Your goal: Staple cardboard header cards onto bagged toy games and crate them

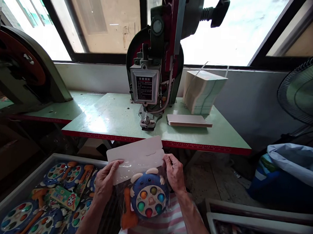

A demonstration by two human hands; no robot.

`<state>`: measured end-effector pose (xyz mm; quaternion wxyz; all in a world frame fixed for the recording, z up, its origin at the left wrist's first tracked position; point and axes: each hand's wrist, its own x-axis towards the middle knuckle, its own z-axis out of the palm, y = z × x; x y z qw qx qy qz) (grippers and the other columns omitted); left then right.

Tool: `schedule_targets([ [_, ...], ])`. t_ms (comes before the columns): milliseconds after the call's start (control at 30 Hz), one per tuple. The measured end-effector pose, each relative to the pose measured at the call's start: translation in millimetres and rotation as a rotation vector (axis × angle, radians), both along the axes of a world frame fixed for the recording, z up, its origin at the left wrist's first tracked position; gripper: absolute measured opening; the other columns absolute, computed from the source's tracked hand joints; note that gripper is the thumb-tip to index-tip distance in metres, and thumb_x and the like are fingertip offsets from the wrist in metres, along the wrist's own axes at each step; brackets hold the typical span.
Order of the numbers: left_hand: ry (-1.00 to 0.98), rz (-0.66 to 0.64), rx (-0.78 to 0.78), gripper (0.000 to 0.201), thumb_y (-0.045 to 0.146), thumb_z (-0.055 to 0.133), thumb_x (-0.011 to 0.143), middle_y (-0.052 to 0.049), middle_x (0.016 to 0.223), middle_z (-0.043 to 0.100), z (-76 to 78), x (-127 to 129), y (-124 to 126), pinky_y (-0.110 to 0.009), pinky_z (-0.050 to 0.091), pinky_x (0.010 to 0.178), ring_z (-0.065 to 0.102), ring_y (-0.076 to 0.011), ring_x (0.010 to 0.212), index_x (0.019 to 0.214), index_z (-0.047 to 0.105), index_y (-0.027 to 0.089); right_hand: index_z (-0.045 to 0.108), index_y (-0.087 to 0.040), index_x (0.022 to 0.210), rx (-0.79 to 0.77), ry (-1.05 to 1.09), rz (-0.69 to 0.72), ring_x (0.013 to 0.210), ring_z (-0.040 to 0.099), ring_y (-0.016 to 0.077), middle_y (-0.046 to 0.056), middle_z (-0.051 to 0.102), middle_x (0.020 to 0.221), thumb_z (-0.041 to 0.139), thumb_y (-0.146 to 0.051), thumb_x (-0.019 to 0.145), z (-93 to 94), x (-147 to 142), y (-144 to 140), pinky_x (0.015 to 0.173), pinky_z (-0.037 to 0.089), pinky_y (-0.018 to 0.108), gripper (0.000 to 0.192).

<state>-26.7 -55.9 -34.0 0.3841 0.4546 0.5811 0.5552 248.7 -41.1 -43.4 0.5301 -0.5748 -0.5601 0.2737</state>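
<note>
Between my two hands is a folded white header card point(135, 154) at the top of a clear plastic bag. My left hand point(106, 175) pinches the card's left side, thumb on top. At the right edge, my right hand point(173, 171) grips the card and bag with closed fingers. Below hangs the bagged toy: a blue animal-shaped whack toy point(150, 198) with colored round buttons and an orange hammer point(129, 210) beside it. Just beyond the card stands a stapling machine point(147, 121), its head over the green table point(114, 111).
A stack of white cards point(189, 120) and a taller strapped block of cards point(204, 91) sit right of the machine. A bin point(54, 156) of bagged toys is at left, another crate point(258, 222) at lower right. A blue sack point(280, 177) and fan point(303, 90) stand at right.
</note>
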Motion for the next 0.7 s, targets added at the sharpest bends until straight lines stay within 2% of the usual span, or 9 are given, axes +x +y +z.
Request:
schedule_targets([
  [100, -0.005, -0.120, 0.016, 0.041, 0.053, 0.079, 0.080, -0.012, 0.118, 0.078, 12.7, -14.5, 6.0, -0.029, 0.057, 0.075, 0.069, -0.0335, 0.110, 0.102, 0.083, 0.019, 0.069, -0.022, 0.080, 0.101, 0.028, 0.045, 0.104, 0.065, 0.0229, 0.008, 0.071, 0.109, 0.053, -0.049, 0.102, 2.2, 8.6, 6.2, 0.093, 0.048, 0.031, 0.038],
  [167, -0.029, -0.203, 0.011, 0.041, 0.049, 0.080, 0.081, -0.012, 0.121, 0.076, 21.7, -21.9, 9.0, -0.029, 0.057, 0.075, 0.070, -0.0317, 0.106, 0.109, 0.081, 0.019, 0.070, -0.022, 0.078, 0.097, 0.081, 0.093, 0.116, 0.062, 0.0249, 0.008, 0.068, 0.125, 0.056, -0.049, 0.101, 2.7, 13.2, 10.0, 0.098, 0.047, 0.032, 0.038],
  [233, -0.063, -0.274, -0.007, 0.044, 0.045, 0.080, 0.082, -0.011, 0.116, 0.077, 29.4, -24.5, 11.0, -0.026, 0.056, 0.070, 0.072, -0.0258, 0.093, 0.119, 0.077, 0.020, 0.071, -0.022, 0.079, 0.036, 0.112, 0.138, 0.106, 0.066, 0.0239, 0.007, 0.072, 0.115, 0.057, -0.051, 0.100, 2.8, 16.2, 11.8, 0.089, 0.049, 0.030, 0.038],
  [300, -0.137, -0.308, -0.012, 0.060, 0.041, 0.080, 0.083, -0.008, 0.111, 0.076, 33.5, -21.6, 12.2, -0.025, 0.057, 0.069, 0.072, -0.0219, 0.087, 0.138, 0.065, 0.024, 0.072, -0.022, 0.079, -0.017, 0.099, 0.138, 0.088, 0.066, 0.0218, 0.005, 0.074, 0.092, 0.058, -0.053, 0.099, 2.8, 17.6, 11.1, 0.077, 0.049, 0.028, 0.039],
  [400, -0.299, -0.208, 0.008, 0.098, 0.038, 0.087, 0.075, -0.007, 0.122, 0.074, 29.3, -9.7, 12.8, -0.030, 0.060, 0.077, 0.074, -0.0240, 0.097, 0.159, 0.036, 0.034, 0.072, -0.021, 0.079, -0.041, 0.072, 0.083, 0.076, 0.064, 0.0207, 0.003, 0.071, 0.077, 0.057, -0.057, 0.098, 2.6, 18.0, 7.8, 0.069, 0.046, 0.028, 0.043],
  [467, -0.359, -0.082, -0.049, 0.102, 0.040, 0.092, 0.067, -0.009, 0.118, 0.075, 20.6, -1.5, 12.3, -0.032, 0.062, 0.071, 0.075, -0.0256, 0.093, 0.154, 0.041, 0.029, 0.073, -0.021, 0.080, -0.051, 0.080, 0.045, 0.078, 0.064, 0.0216, 0.004, 0.072, 0.079, 0.057, -0.059, 0.096, 2.2, 18.0, 5.6, 0.071, 0.047, 0.028, 0.044],
  [533, -0.371, -0.015, -0.140, 0.080, 0.046, 0.093, 0.064, -0.008, 0.099, 0.078, 11.2, 3.9, 11.2, -0.030, 0.062, 0.060, 0.074, -0.0242, 0.079, 0.132, 0.061, 0.019, 0.073, -0.020, 0.080, -0.075, 0.091, 0.015, 0.078, 0.065, 0.0224, 0.005, 0.073, 0.080, 0.058, -0.061, 0.095, 1.2, 18.3, 4.2, 0.071, 0.047, 0.028, 0.046],
  [600, -0.377, -0.015, -0.156, 0.060, 0.049, 0.092, 0.063, -0.006, 0.087, 0.077, 5.1, 5.8, 10.3, -0.029, 0.060, 0.056, 0.072, -0.0214, 0.071, 0.107, 0.071, 0.015, 0.072, -0.020, 0.082, -0.099, 0.109, 0.003, 0.078, 0.064, 0.0225, 0.005, 0.073, 0.082, 0.059, -0.063, 0.093, -0.1, 18.9, 3.6, 0.070, 0.047, 0.028, 0.046],
  [700, -0.402, -0.062, -0.083, 0.049, 0.047, 0.092, 0.066, -0.006, 0.092, 0.078, 3.6, 4.6, 10.5, -0.027, 0.061, 0.062, 0.071, -0.0192, 0.074, 0.099, 0.075, 0.016, 0.070, -0.020, 0.084, -0.111, 0.149, -0.002, 0.075, 0.060, 0.0205, 0.003, 0.069, 0.081, 0.062, -0.064, 0.091, -2.1, 19.8, 4.0, 0.066, 0.046, 0.027, 0.044],
])
